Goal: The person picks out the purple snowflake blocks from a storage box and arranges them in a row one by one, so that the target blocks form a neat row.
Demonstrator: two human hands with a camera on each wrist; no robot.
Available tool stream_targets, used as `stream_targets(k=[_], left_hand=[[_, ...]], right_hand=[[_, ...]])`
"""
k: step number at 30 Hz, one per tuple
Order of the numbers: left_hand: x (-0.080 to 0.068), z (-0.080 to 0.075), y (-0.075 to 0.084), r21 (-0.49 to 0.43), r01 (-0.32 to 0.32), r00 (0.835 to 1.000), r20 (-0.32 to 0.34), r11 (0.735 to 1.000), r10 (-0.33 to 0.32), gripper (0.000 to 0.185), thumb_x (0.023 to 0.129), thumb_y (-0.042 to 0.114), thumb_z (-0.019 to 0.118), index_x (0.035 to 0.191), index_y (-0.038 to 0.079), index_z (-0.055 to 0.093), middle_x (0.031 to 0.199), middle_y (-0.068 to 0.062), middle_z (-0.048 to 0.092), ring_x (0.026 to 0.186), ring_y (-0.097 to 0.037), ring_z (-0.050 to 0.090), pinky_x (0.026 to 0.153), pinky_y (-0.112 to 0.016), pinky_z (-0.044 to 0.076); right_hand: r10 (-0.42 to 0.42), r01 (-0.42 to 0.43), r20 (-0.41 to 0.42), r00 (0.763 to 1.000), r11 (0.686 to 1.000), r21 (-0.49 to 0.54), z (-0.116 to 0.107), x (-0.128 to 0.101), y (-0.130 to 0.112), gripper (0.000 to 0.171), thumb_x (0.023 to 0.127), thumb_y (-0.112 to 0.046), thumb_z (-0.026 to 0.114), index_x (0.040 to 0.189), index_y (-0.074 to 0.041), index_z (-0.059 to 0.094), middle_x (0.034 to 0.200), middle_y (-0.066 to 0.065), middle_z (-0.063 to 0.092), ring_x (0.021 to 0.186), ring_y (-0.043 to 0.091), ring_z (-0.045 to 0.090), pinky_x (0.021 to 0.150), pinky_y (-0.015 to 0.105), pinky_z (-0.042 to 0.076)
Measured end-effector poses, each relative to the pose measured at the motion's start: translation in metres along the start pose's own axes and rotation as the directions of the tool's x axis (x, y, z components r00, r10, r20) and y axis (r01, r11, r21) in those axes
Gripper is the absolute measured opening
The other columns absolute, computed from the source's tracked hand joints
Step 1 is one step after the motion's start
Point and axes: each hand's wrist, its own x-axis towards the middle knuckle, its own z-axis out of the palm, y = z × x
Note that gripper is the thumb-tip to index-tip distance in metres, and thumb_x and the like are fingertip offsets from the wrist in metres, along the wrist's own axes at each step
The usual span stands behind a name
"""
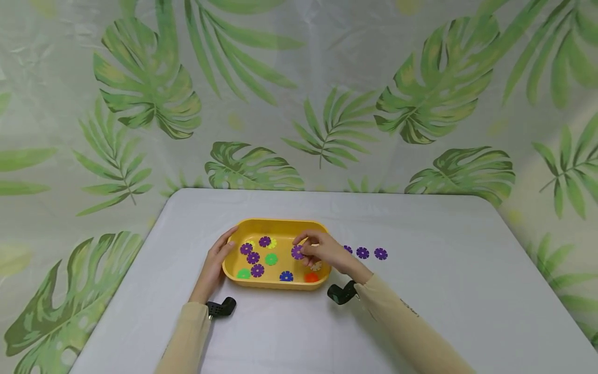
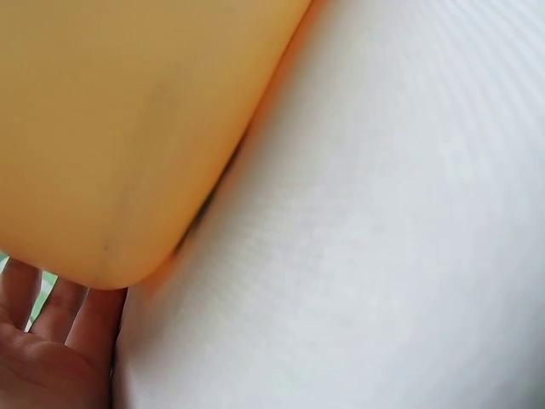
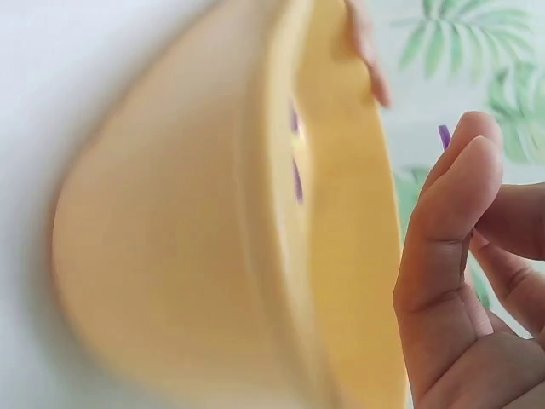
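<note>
Right hand's grip [image 1: 322, 252] pinching one purple disc [image 1: 297, 252] over yellow tray [image 1: 280, 225]; left hand [image 1: 216, 259] spread against tray; three purple discs [image 1: 362, 253] outside.

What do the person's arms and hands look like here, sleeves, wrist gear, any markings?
Both hands are bare: left hand, right hand. Both arms wear long beige sleeves, the left sleeve and the right sleeve, reaching to the wrists. The right sleeve bears a small line of dark print, too small to read. A small black camera unit sits at each wrist: left, right. No cables show.
</note>
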Motion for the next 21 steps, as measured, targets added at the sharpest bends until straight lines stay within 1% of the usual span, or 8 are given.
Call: stream_targets(k=[3,5,7,10,12,17,21], left_hand=[[0.001,0.0,-0.001,-0.007,0.003,1.0,0.0,1.0,-0.003,0.043,0.103,0.025,0.044,0.146,0.019,0.041,0.153,0.0,0.029,0.14,-0.019,0.024,0.113,-0.039,0.021],[0.001,0.0,-0.001,-0.016,0.01,1.0,-0.001,1.0,-0.01,0.043,0.103,0.024,0.044,0.146,0.019,0.041,0.153,0.0,0.029,0.139,-0.019,0.025,0.113,-0.039,0.022],[0.001,0.0,-0.002,-0.018,0.013,1.0,-0.001,1.0,-0.013,0.043,0.103,0.024,0.044,0.146,0.019,0.042,0.153,0.0,0.029,0.139,-0.019,0.026,0.113,-0.039,0.023],[0.001,0.0,-0.001,-0.02,0.018,1.0,0.002,1.0,-0.018,0.043,0.103,0.024,0.043,0.146,0.02,0.041,0.153,0.001,0.029,0.139,-0.019,0.026,0.112,-0.038,0.025],[0.001,0.0,-0.001,-0.015,0.018,1.0,0.004,1.0,-0.018,0.044,0.103,0.025,0.043,0.146,0.02,0.041,0.153,0.001,0.028,0.139,-0.019,0.026,0.112,-0.038,0.025],[0.0,-0.001,0.0,-0.003,0.017,1.0,0.006,1.0,-0.017,0.044,0.103,0.026,0.043,0.147,0.021,0.04,0.154,0.002,0.028,0.139,-0.018,0.026,0.112,-0.038,0.024],[-0.001,0.0,0.001,-0.004,0.005,1.0,0.012,1.0,-0.005,0.044,0.103,0.024,0.043,0.147,0.02,0.04,0.154,0.002,0.027,0.139,-0.018,0.025,0.113,-0.039,0.024]], right_hand=[[0.003,-0.003,-0.043,0.999,1.0,-0.007,-0.023,-0.011,0.005,0.024,0.097,-0.005,0.052,0.117,0.008,0.055,0.088,0.014,0.06,0.066,0.018,0.058,0.068,0.038,0.057],[0.02,-0.021,-0.08,0.997,1.0,-0.01,-0.038,-0.02,0.011,0.026,0.097,-0.005,0.053,0.118,0.009,0.054,0.089,0.014,0.06,0.067,0.017,0.057,0.068,0.032,0.057],[0.044,-0.046,-0.123,0.991,0.999,-0.014,-0.054,-0.029,0.019,0.026,0.097,-0.006,0.052,0.119,0.009,0.054,0.088,0.013,0.06,0.067,0.017,0.057,0.068,0.032,0.057],[0.076,-0.082,-0.18,0.981,0.996,-0.025,-0.078,-0.043,0.032,0.027,0.097,-0.006,0.05,0.12,0.008,0.053,0.085,0.014,0.06,0.068,0.018,0.058,0.07,0.036,0.057],[0.084,-0.093,-0.211,0.974,0.995,-0.032,-0.092,-0.054,0.041,0.027,0.097,-0.006,0.049,0.12,0.009,0.052,0.085,0.014,0.058,0.068,0.018,0.058,0.07,0.037,0.057],[0.101,-0.108,-0.259,0.961,0.994,-0.013,-0.122,-0.081,0.068,0.029,0.098,-0.004,0.048,0.121,0.013,0.049,0.087,0.013,0.058,0.07,0.017,0.059,0.067,0.032,0.056],[0.117,-0.126,-0.299,0.947,0.992,-0.013,-0.14,-0.097,0.087,0.03,0.098,-0.001,0.047,0.122,0.016,0.047,0.084,0.012,0.059,0.068,0.015,0.059,0.064,0.028,0.055]])
